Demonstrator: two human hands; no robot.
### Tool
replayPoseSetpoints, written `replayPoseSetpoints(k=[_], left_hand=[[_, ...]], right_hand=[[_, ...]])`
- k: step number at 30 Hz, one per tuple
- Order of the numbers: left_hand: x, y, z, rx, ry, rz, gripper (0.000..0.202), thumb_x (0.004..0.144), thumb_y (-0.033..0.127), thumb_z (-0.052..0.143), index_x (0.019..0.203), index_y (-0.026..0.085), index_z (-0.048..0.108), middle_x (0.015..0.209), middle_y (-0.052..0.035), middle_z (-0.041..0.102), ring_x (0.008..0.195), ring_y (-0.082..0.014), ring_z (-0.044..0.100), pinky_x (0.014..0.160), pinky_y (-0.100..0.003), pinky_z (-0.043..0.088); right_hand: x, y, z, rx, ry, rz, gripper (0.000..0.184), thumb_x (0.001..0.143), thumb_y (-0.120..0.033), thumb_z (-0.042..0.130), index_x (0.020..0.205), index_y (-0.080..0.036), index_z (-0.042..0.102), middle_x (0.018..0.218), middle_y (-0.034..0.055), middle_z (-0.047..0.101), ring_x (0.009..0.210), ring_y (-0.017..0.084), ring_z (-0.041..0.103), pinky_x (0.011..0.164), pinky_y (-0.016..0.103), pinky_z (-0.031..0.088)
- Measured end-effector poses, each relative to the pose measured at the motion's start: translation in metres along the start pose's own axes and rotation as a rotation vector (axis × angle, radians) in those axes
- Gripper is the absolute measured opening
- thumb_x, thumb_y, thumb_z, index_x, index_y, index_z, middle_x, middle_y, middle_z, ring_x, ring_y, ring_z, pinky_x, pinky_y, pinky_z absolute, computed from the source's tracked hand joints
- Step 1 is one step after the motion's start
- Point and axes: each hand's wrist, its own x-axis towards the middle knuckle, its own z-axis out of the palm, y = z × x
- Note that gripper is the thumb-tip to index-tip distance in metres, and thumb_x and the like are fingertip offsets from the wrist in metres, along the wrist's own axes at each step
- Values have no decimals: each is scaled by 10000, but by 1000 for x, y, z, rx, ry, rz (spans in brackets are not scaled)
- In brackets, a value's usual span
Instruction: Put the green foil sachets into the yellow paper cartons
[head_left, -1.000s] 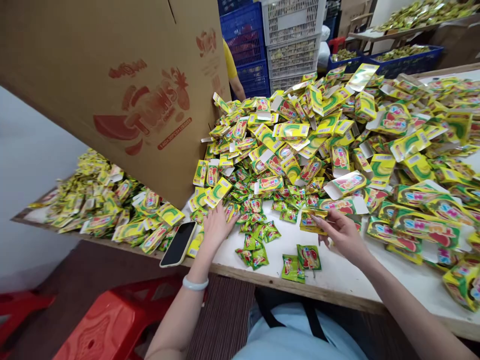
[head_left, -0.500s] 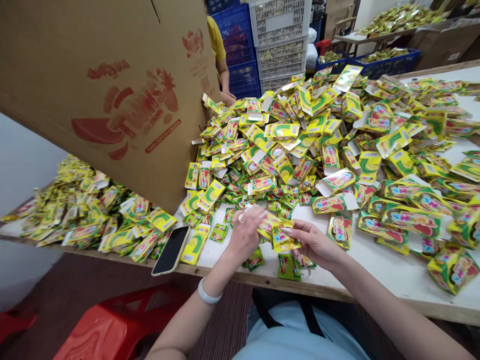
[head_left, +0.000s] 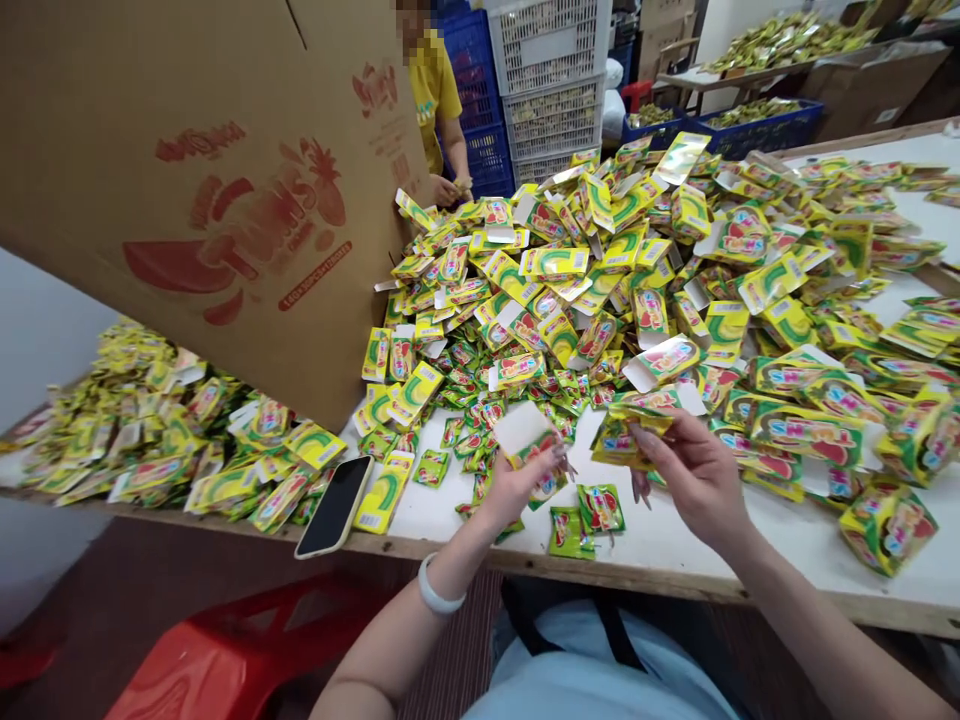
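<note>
At the near side of the white table [head_left: 667, 545]: left hand [head_left: 514, 485] gripping an open carton [head_left: 531, 447], right hand [head_left: 694, 475] pinching a yellow packet [head_left: 616, 440]

Orientation: the open carton is slanting, its long axis running from upper left to lower right across the view. Its white flap is pointing away from the wearer and leaning left; the opposite end is pointing back toward the near table edge. The yellow packet is lying more crosswise, its long axis rising slightly toward the right, its left end facing the open carton.

Position: the left hand is closing on the carton, thumb pressing across the printed face; the flap is showing beyond the thumb, and a lower corner is showing on the near side. The right hand is gripping the yellow packet between thumb and fingers, the packet projecting leftward (one piece or several, cannot tell). A gap is separating the two held items.

Surroundings: two green sachets [head_left: 600, 508] are lying just nearer the wearer. A heap of yellow cartons [head_left: 577, 260] is spreading beyond both hands. A phone [head_left: 334, 507] is resting at the table edge, well left.
</note>
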Motion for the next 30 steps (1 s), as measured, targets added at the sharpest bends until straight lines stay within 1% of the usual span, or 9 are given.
replayPoseSetpoints(k=[3, 7, 11, 13, 16, 20, 23, 26, 30], left_hand=[[-8, 4, 7, 46, -125, -47, 352, 643, 436, 829, 756, 151, 657, 689, -24, 651, 629, -152, 597, 646, -295, 534], [-18, 9, 7, 151, -237, -73, 332, 686, 404, 801, 853, 157, 656, 768, -28, 663, 702, -161, 596, 685, -292, 527], [-21, 16, -2, 319, -400, -64, 348, 738, 291, 750, 1044, 165, 641, 939, -46, 681, 850, -195, 629, 793, -307, 522], [-22, 18, -4, 416, -477, -46, 440, 745, 242, 735, 1157, 181, 594, 1090, -60, 659, 998, -224, 617, 891, -328, 500], [-24, 17, -4, 452, -547, -75, 558, 743, 210, 728, 1254, 194, 506, 1124, -57, 627, 1037, -222, 600, 903, -320, 487], [-25, 15, -4, 384, -617, -162, 646, 728, 176, 702, 1307, 211, 417, 986, -11, 598, 869, -163, 592, 759, -260, 488], [-27, 16, 0, 352, -659, -201, 678, 734, 181, 689, 1336, 213, 377, 1004, -16, 587, 843, -149, 580, 747, -255, 486], [-27, 12, 8, 347, -646, -158, 721, 744, 211, 721, 1367, 208, 358, 1094, -59, 607, 934, -177, 604, 829, -287, 496], [-9, 1, 4, 450, -605, 6, 758, 738, 288, 777, 1397, 233, 406, 1118, -81, 638, 974, -206, 636, 876, -327, 509]], right_hand=[[7, -6, -3, -153, -39, -221, 180, 919, -260, 623, 1099, -268, 623, 897, 34, 667, 558, 132, 607, 473, 275, 542], [17, -15, 0, -547, -298, -519, 222, 938, -181, 530, 1120, -246, 639, 1039, 96, 667, 926, 204, 671, 764, 329, 582], [14, -31, -2, -913, -643, -490, 318, 940, -89, 408, 1103, -202, 657, 1038, 114, 650, 771, 171, 658, 633, 274, 539], [9, -36, -3, -1008, -736, -434, 308, 913, -51, 418, 1022, -187, 671, 998, 106, 651, 695, 160, 637, 575, 258, 504], [4, -36, -7, -868, -704, -346, 211, 919, -107, 500, 1012, -215, 655, 944, 69, 663, 716, 152, 644, 604, 238, 512], [-3, -24, -18, -666, -601, -353, 172, 975, -196, 484, 937, -220, 650, 878, 62, 682, 745, 149, 654, 642, 234, 513], [-11, -16, -20, -661, -692, -305, 238, 1000, -209, 440, 947, -215, 672, 954, 86, 707, 831, 169, 675, 707, 258, 522], [-15, -15, -16, -667, -716, -201, 152, 979, -264, 521, 986, -236, 670, 986, 71, 703, 836, 173, 668, 723, 269, 528], [-10, -25, -43, -698, -449, -228, 157, 944, -320, 578, 835, -261, 675, 785, 40, 658, 666, 173, 608, 595, 266, 483]])
